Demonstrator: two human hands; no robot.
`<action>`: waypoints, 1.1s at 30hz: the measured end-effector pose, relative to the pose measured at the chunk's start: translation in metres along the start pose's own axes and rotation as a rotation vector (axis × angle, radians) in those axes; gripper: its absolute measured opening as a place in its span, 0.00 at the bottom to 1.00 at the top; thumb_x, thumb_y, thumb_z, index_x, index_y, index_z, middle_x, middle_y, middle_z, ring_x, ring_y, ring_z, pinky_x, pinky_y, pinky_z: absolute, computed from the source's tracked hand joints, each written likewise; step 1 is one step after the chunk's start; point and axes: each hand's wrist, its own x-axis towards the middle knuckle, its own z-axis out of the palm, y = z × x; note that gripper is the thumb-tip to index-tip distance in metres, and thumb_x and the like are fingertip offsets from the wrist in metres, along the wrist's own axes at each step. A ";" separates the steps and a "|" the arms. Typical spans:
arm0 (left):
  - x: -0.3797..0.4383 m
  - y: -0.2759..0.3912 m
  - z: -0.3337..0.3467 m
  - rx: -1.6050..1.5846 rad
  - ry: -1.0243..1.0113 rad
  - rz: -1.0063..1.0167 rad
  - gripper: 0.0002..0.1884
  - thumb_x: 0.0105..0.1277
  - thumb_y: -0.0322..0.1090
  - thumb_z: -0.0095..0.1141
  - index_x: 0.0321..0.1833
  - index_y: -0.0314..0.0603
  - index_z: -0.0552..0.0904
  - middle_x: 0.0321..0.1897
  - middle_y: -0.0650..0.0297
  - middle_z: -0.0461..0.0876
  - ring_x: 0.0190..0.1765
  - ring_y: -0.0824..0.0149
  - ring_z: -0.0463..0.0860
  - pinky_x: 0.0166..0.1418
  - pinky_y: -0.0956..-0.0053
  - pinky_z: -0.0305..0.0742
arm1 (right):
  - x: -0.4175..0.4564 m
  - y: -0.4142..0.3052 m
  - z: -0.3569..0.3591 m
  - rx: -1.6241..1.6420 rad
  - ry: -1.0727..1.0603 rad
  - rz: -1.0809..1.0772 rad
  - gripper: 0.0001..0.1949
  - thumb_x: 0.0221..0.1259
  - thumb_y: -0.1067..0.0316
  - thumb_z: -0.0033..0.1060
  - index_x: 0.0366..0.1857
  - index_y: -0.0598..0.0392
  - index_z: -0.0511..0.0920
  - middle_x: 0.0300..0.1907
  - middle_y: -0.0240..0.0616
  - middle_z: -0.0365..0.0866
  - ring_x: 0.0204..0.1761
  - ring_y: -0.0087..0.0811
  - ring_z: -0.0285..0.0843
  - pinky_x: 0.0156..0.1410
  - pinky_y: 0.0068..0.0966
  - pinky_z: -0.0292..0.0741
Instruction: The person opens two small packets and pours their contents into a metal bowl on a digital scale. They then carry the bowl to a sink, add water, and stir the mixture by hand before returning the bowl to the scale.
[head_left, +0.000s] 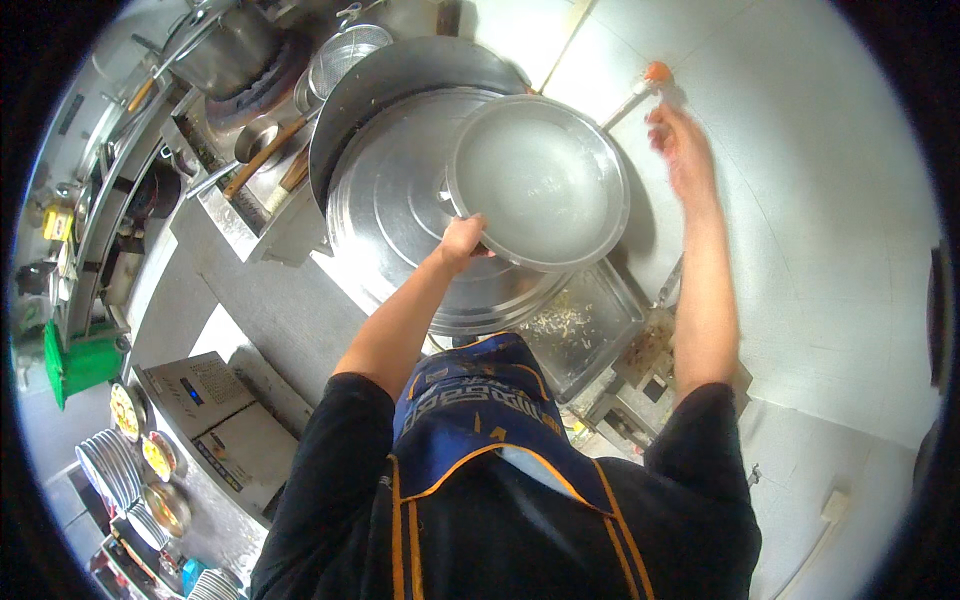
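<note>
My left hand grips the near-left rim of a round, pale grey basin, close to a small side handle. The basin's inside looks whitish and cloudy; whether it holds liquid I cannot tell. Beneath it is a wide, ringed metal lid, in front of a large dark wok. My right hand is raised by the white wall, slightly blurred, with its fingers loosely curled and nothing visible in them. Just beyond its fingertips an orange-red knob sits at the end of a pipe.
A metal tray with pale food scraps lies beside the lid. To the left are a stove with a stockpot, a mesh strainer and a wooden-handled tool. Stacked plates and a green bin stand lower left.
</note>
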 end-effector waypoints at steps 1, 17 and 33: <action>-0.001 0.002 0.005 -0.010 0.000 -0.021 0.13 0.63 0.31 0.47 0.41 0.25 0.78 0.30 0.52 0.81 0.26 0.60 0.82 0.26 0.70 0.80 | -0.008 0.032 -0.001 0.372 -0.050 0.110 0.21 0.65 0.52 0.55 0.53 0.58 0.77 0.46 0.38 0.82 0.50 0.28 0.78 0.56 0.27 0.75; -0.014 0.015 0.005 0.305 -0.043 0.085 0.14 0.63 0.33 0.45 0.41 0.25 0.77 0.30 0.51 0.81 0.26 0.60 0.82 0.28 0.71 0.80 | 0.018 0.195 -0.010 -0.802 0.101 0.156 0.22 0.70 0.51 0.40 0.47 0.59 0.79 0.46 0.52 0.82 0.51 0.51 0.78 0.58 0.40 0.71; -0.026 0.023 0.011 0.322 0.019 0.008 0.18 0.71 0.38 0.38 0.45 0.26 0.75 0.33 0.50 0.82 0.33 0.61 0.84 0.39 0.68 0.82 | 0.046 0.221 0.010 -0.340 0.072 0.269 0.29 0.72 0.46 0.32 0.54 0.65 0.75 0.55 0.57 0.76 0.59 0.54 0.71 0.63 0.42 0.65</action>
